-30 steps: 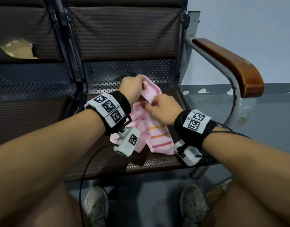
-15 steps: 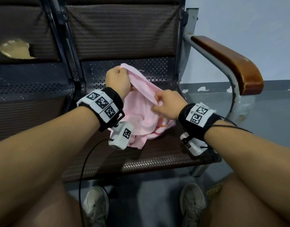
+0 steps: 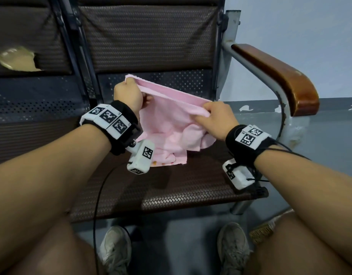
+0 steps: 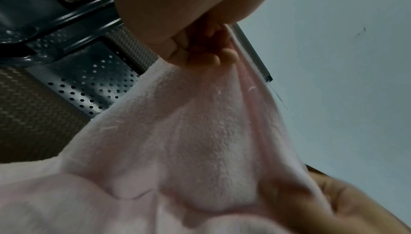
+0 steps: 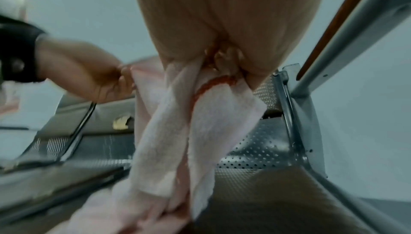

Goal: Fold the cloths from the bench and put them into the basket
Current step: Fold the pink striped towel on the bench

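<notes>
Cloth [image 3: 171,118], fuzzy pink terry, pinched taut between left hand [image 3: 128,96] and right hand [image 3: 216,118].

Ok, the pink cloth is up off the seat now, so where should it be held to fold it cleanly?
Keep to the top hem of the pink cloth, pinched at its two ends from above: the left hand at the far end, the right hand at the near end. That edge is pulled straight between them, while the rest hangs bunched onto the bench seat, so the lower corners probably need shaking out first.
</notes>
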Available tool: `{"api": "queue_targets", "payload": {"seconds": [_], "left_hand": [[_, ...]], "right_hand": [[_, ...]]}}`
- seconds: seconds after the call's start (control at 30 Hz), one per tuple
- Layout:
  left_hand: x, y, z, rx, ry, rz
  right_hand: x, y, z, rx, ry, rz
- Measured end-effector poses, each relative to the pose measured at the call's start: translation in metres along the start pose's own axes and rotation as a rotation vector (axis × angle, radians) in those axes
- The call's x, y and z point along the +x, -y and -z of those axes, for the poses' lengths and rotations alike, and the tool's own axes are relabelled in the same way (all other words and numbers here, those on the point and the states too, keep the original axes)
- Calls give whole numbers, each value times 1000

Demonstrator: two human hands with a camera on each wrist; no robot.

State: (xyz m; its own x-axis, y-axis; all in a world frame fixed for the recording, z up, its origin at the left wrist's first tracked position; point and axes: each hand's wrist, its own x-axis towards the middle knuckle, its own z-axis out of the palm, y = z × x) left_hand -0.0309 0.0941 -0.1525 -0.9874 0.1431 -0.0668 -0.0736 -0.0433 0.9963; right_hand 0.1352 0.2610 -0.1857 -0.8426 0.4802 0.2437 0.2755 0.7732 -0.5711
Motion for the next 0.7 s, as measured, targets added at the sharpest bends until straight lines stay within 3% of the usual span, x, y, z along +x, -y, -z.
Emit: {"api": "queue_targets", "payload": {"seconds": [0.1, 0.17, 0.37, 0.47, 0.6, 0.7], "left_hand": [[0, 0, 6, -24, 45, -3], [0, 3, 8, -22, 80, -7], [4, 3, 10, -92, 175, 91], [16, 7, 19, 9, 151, 56], [23, 15, 36, 64, 77, -21], [23, 19, 41, 133, 143, -38]], "right_hand": [[-5, -9, -5, -276, 175, -14], [-5, -13, -6, -347, 208, -40], [-4, -18, -1, -285, 263, -114], [-6, -22, 4, -253, 280, -131], [-15, -30, 14, -26, 378, -121], [-13, -31, 17, -136, 306, -45]]}}
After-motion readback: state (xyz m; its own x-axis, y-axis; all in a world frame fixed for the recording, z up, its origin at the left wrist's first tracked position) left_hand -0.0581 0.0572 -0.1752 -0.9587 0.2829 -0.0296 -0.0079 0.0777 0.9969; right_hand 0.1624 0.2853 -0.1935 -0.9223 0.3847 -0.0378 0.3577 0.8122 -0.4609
